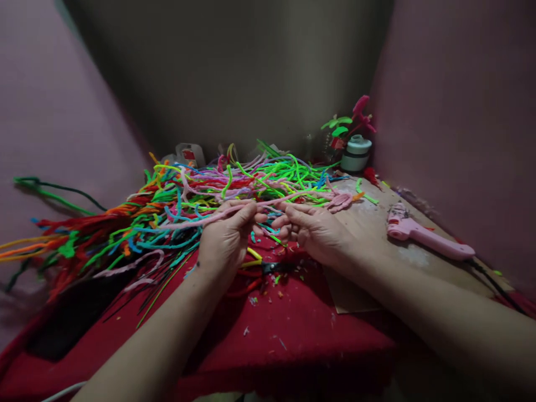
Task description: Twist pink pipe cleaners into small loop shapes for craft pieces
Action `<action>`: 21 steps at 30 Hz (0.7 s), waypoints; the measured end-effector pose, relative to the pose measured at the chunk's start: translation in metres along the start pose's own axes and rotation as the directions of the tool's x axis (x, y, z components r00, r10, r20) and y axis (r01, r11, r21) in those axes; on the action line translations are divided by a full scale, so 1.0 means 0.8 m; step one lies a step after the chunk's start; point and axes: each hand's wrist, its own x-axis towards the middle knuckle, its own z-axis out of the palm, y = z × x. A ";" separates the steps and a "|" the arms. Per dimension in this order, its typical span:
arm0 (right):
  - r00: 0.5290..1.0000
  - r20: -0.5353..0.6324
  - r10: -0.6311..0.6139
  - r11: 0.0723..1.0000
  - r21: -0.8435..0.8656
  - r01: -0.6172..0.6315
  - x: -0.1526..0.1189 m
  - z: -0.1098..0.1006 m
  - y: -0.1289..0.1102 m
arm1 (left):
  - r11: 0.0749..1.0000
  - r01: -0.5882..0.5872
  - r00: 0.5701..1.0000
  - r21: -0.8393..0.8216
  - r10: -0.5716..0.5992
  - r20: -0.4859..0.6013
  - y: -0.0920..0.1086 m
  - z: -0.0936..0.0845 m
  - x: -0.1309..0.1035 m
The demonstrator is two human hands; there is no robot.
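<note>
A pale pink pipe cleaner point(188, 224) is stretched between my two hands, low over the heap. My left hand point(226, 240) pinches it between thumb and forefinger. Thumb and fingers of my right hand point(316, 231) close on the same pipe cleaner, a short way to the right. Just beyond my right hand lies a pink looped piece point(341, 202); whether it joins the held strand I cannot tell. Beneath my hands, scissors point(272, 268) with yellow and red parts rest on the red cloth, partly hidden by my left hand.
Behind my hands spreads a heap of many-coloured pipe cleaners point(288, 167). A pink glue gun point(431, 235) with a black cord lies on the brown board point(372, 257) at right. A pale jar point(357, 152) stands at the back. Small scraps dot the red cloth point(288, 335).
</note>
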 end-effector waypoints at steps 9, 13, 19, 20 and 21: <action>0.989 -0.090 -0.121 0.940 -0.331 0.085 0.001 -0.004 -0.001 | 0.884 0.092 0.965 0.457 -0.192 0.176 -0.008 0.016 -0.027; 0.992 -0.035 -0.124 0.757 -0.649 0.072 -0.003 -0.002 -0.001 | 0.854 0.088 0.964 0.512 -0.202 0.171 -0.006 0.014 -0.024; 0.995 0.066 -0.072 0.435 -0.896 0.091 -0.006 0.004 -0.003 | 0.878 0.042 0.982 0.477 -0.125 0.142 -0.003 0.009 -0.018; 0.995 0.077 -0.064 0.407 -0.908 0.097 -0.006 0.005 -0.003 | 0.894 0.042 0.982 0.446 -0.119 0.145 -0.004 0.009 -0.017; 0.996 0.081 -0.048 0.386 -0.918 0.094 -0.007 0.005 -0.003 | 0.910 0.050 0.981 0.411 -0.123 0.153 -0.004 0.008 -0.016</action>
